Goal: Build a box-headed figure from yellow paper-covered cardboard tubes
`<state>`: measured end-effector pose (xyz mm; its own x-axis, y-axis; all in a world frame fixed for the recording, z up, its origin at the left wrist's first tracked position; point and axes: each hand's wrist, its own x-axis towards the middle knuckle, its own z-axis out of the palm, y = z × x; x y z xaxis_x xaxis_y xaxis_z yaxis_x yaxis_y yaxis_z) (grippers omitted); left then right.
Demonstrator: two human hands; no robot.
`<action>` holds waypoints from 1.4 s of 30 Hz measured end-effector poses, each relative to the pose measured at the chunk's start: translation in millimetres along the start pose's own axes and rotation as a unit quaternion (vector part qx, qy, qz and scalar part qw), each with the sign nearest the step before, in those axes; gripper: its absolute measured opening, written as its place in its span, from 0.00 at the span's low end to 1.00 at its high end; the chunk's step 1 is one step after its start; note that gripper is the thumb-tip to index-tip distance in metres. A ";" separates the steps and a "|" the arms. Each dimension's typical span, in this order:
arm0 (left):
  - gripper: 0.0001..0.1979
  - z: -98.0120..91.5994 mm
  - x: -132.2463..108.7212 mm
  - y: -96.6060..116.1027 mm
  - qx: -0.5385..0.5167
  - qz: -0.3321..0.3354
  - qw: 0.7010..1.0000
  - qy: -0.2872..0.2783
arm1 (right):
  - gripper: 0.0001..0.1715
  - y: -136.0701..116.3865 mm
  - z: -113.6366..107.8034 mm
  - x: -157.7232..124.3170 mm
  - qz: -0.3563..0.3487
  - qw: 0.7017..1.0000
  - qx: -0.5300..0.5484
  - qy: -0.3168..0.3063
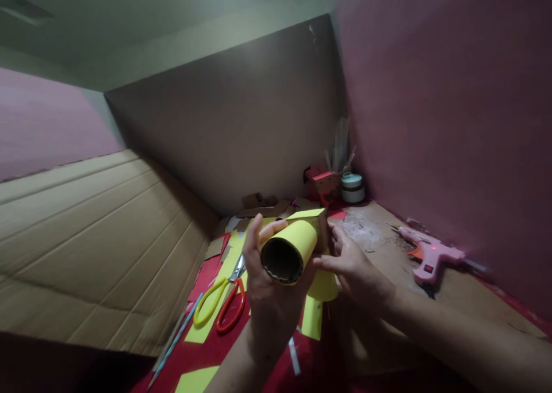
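A cardboard tube covered in yellow paper [304, 240] points its dark open end towards me. It adjoins a brown cardboard piece [322, 232] with a yellow top. My left hand [271, 295] is wrapped around the tube from below and the left, its fingers closed on it. On the other side, my right hand [357, 269] grips the cardboard piece's right edge between thumb and fingers; some fingertips are hidden behind it. Under the hands hangs or lies another rounded yellow paper piece [323, 286]; whether it is attached I cannot tell.
Scissors [230, 289] with yellow and red handles lie left of my hands, beside a blue striped pencil [176, 341]. A pink glue gun [431, 252] rests at right, its light lit red. A large cardboard sheet [86, 255] leans at left. Behind stands a teal-lidded container [352, 187].
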<state>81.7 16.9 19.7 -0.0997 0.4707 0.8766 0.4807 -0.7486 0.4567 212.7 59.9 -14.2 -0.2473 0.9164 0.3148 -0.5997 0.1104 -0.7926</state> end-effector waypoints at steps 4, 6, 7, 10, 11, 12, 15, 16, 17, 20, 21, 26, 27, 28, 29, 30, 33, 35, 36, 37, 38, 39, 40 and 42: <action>0.44 -3.7 -0.5 4.8 0.020 -0.002 1.000 0.012 | 0.36 -6.9 -7.1 1.0 0.016 0.994 0.079 -0.076; 0.43 -4.7 -1.2 8.0 0.031 0.003 0.999 0.016 | 0.36 -11.3 -9.7 2.2 0.017 0.989 0.099 -0.109; 0.43 -4.9 -1.7 9.5 0.040 0.005 0.999 0.018 | 0.36 -13.1 -10.5 2.8 0.016 0.987 0.108 -0.121; 0.44 -4.1 -3.4 13.2 0.073 0.016 0.997 0.025 | 0.34 -16.0 -12.0 3.9 0.016 0.981 0.125 -0.147; 0.43 -3.7 -4.0 14.0 0.084 0.024 0.996 0.025 | 0.34 -16.3 -12.4 3.9 0.019 0.980 0.125 -0.153; 0.43 -3.4 -4.5 14.6 0.090 0.034 0.995 0.024 | 0.34 -16.4 -12.7 3.7 0.023 0.979 0.124 -0.159; 0.43 -3.1 -5.0 14.6 0.076 0.060 0.995 0.010 | 0.35 -16.7 -13.5 1.9 0.031 0.976 0.126 -0.175; 0.43 -3.2 -4.9 14.0 0.073 0.068 0.995 0.004 | 0.35 -16.9 -13.6 1.2 0.031 0.975 0.126 -0.178; 0.43 -3.2 -4.5 13.2 0.074 0.077 0.994 -0.001 | 0.36 -17.2 -13.5 0.4 0.030 0.975 0.125 -0.179; 0.44 -3.4 -3.2 10.0 0.076 0.103 0.992 -0.009 | 0.38 -18.2 -12.7 -1.2 0.034 0.975 0.132 -0.176; 0.45 -4.0 -2.9 9.0 0.064 0.103 0.992 -0.016 | 0.38 -18.5 -12.5 -1.4 0.037 0.975 0.134 -0.173; 0.51 -13.2 -2.5 6.8 -0.015 0.074 0.993 -0.093 | 0.36 -18.3 -14.4 0.5 0.021 0.985 0.094 -0.141; 0.51 -15.7 -2.0 6.9 -0.016 0.073 0.993 -0.092 | 0.35 -17.8 -15.4 1.1 0.018 0.987 0.081 -0.138; 0.51 -18.0 -1.1 7.0 -0.006 0.074 0.993 -0.087 | 0.33 -17.3 -16.6 1.6 0.016 0.988 0.071 -0.134; 0.50 -20.0 0.3 7.1 0.010 0.077 0.994 -0.082 | 0.33 -16.7 -17.8 1.9 0.016 0.990 0.063 -0.128; 0.50 -21.6 2.0 7.3 0.032 0.083 0.993 -0.082 | 0.32 -16.3 -18.8 2.1 0.014 0.991 0.056 -0.118; 0.45 -23.5 7.5 7.8 0.107 0.121 0.981 -0.109 | 0.35 -15.7 -21.0 2.2 -0.006 0.996 0.025 -0.080; 0.35 -22.4 9.5 8.2 0.141 0.126 0.974 -0.125 | 0.36 -15.7 -21.7 2.0 -0.017 0.998 0.007 -0.063; 0.30 -21.3 9.6 8.3 0.148 0.120 0.973 -0.129 | 0.36 -15.6 -21.9 1.7 -0.019 0.998 0.001 -0.062; 0.25 -19.9 9.1 8.2 0.149 0.112 0.974 -0.128 | 0.36 -15.5 -22.0 1.4 -0.017 0.998 -0.001 -0.062; 0.21 -18.3 8.2 8.0 0.145 0.103 0.976 -0.124 | 0.36 -15.2 -22.2 0.9 -0.015 0.998 -0.003 -0.063; 0.18 -16.8 7.1 7.7 0.139 0.099 0.978 -0.119 | 0.35 -14.8 -22.5 0.4 -0.013 0.998 -0.004 -0.065; 0.16 -15.4 6.0 7.2 0.132 0.097 0.980 -0.114 | 0.35 -14.4 -22.7 -0.3 -0.011 0.998 -0.005 -0.067; 0.14 -13.3 4.1 6.1 0.126 0.095 0.982 -0.109 | 0.36 -14.0 -23.0 -1.6 -0.010 0.998 -0.006 -0.066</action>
<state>72.7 8.0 28.0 0.1872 0.4430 0.8768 0.6751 -0.7064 0.2128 239.0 65.7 -15.6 -0.3335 0.8556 0.3960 -0.5962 0.1340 -0.7916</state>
